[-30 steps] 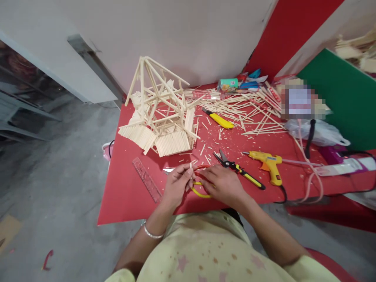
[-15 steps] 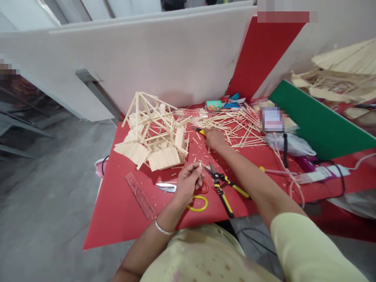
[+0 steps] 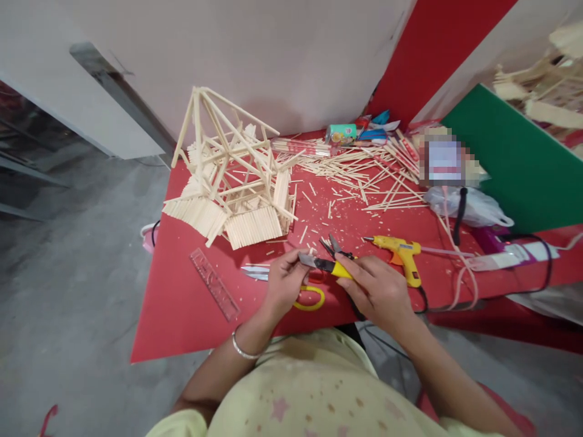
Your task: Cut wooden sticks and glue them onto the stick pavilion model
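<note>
My left hand is closed in a pinch on a short piece of wooden stick, most of it hidden by the fingers. In my right hand is a yellow and black utility knife, its blade pointing left and lying right at the stick piece; whether it cuts in, I cannot tell. Under my left hand lie scissors with red and yellow handles. Beneath the knife and right hand, black-and-yellow cutters are partly covered. A house-like frame of wooden sticks stands beyond my left hand.
A clear ruler lies at left on the red table. Right of my hand is a yellow glue gun with its cord. Loose sticks and offcuts spread behind. A plastic bag and green board stand at right.
My right hand has come back from the loose sticks toward my left hand, bringing the knife to the stick piece. The view has tipped down, and the glue gun now shows.
</note>
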`<control>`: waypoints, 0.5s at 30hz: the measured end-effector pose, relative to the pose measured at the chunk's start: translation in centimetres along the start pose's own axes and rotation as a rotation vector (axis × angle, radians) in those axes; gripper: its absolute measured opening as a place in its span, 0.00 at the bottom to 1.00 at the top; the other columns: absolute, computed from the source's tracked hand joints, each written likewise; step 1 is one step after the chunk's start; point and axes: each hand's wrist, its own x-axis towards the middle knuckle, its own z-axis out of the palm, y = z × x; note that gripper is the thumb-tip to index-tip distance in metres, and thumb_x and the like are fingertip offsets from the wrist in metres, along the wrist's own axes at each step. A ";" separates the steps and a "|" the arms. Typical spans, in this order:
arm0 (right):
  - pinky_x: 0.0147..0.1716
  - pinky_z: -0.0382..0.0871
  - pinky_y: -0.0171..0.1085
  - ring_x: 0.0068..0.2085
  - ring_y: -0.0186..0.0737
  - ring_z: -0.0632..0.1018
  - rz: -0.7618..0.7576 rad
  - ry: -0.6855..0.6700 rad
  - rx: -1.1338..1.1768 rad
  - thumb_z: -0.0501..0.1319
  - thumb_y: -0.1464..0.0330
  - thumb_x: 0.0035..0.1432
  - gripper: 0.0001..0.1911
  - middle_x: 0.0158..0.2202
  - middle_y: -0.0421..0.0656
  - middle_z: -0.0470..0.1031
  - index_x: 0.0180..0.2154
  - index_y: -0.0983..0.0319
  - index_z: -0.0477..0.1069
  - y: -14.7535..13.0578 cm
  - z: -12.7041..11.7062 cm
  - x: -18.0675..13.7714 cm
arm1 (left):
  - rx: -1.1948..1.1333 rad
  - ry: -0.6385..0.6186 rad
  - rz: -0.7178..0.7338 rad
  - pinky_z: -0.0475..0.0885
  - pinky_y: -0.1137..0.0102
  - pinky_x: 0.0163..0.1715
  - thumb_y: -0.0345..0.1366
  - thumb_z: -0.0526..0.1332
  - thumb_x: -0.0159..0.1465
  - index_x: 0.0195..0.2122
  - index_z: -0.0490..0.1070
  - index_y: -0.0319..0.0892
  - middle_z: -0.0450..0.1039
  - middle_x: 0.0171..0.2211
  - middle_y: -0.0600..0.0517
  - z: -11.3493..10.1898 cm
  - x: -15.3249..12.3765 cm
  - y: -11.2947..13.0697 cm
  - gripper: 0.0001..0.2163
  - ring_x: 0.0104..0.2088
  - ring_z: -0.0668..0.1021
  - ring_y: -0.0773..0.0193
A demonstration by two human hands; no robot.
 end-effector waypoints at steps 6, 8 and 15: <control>0.41 0.69 0.40 0.39 0.42 0.76 -0.050 -0.018 0.009 0.62 0.63 0.65 0.24 0.38 0.45 0.78 0.61 0.57 0.70 0.0 0.4 1.3 | -0.007 0.012 0.022 0.60 0.78 0.18 0.45 0.67 0.62 0.31 0.76 0.40 0.71 0.22 0.55 -1.0 -1.0 -0.2 0.12 0.18 0.66 0.74; 0.40 0.69 0.40 0.39 0.42 0.77 -0.072 -0.005 0.021 0.62 0.63 0.65 0.24 0.38 0.45 0.78 0.61 0.57 0.70 -0.1 0.4 1.5 | -0.026 0.027 0.026 0.60 0.78 0.18 0.45 0.68 0.61 0.32 0.76 0.40 0.72 0.23 0.54 -1.3 -1.2 -0.1 0.12 0.18 0.66 0.74; 0.40 0.69 0.39 0.37 0.41 0.75 -0.116 -0.007 0.025 0.62 0.62 0.65 0.21 0.36 0.44 0.78 0.58 0.56 0.74 0.0 1.0 2.0 | -0.022 0.041 0.038 0.61 0.77 0.17 0.45 0.68 0.61 0.30 0.75 0.40 0.72 0.22 0.55 -1.9 -1.5 -0.1 0.13 0.16 0.66 0.75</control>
